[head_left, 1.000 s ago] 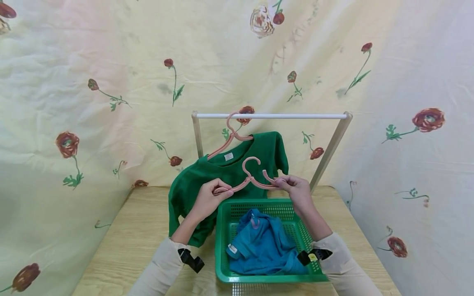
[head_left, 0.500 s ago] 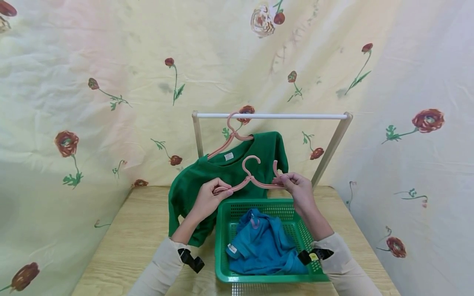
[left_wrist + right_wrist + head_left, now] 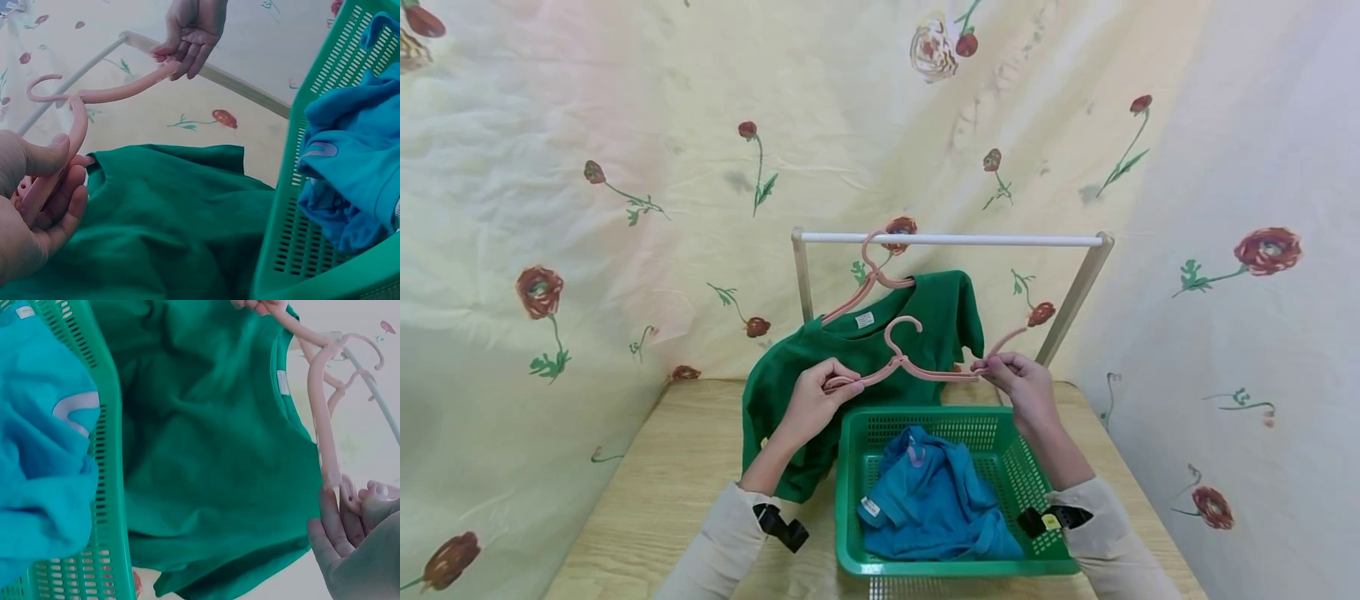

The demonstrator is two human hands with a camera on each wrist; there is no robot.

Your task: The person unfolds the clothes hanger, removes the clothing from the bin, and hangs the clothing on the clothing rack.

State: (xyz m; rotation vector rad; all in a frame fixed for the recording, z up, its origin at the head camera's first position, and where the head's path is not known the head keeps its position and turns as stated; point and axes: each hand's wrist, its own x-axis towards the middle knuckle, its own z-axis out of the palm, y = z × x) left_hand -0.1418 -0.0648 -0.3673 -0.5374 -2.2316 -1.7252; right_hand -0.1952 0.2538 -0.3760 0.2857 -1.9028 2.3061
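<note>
A pink folding hanger (image 3: 940, 375) is held level in front of the rack, its hook pointing up. My left hand (image 3: 815, 404) grips its left arm between thumb and fingers; the left wrist view shows the thumb (image 3: 47, 157) along the arm. At the other end my right hand (image 3: 1026, 390) pinches the joint, where a thin end piece slants up and outward. In the right wrist view, fingers (image 3: 334, 522) sit at the end of the hanger's arm. Behind it a green shirt (image 3: 782, 367) hangs on another pink hanger (image 3: 874, 271).
The rack's white bar (image 3: 1000, 240) runs across the back on wooden posts (image 3: 1078, 292). Below my hands a green basket (image 3: 955, 569) holds a crumpled blue garment (image 3: 932, 508). It stands on a wooden table (image 3: 647, 475) before a flowered cloth backdrop (image 3: 685, 83).
The hanger's right end piece has swung from leaning left over the arm, through upright, to slanting outward right. My right hand has moved slightly right; the left keeps its grip.
</note>
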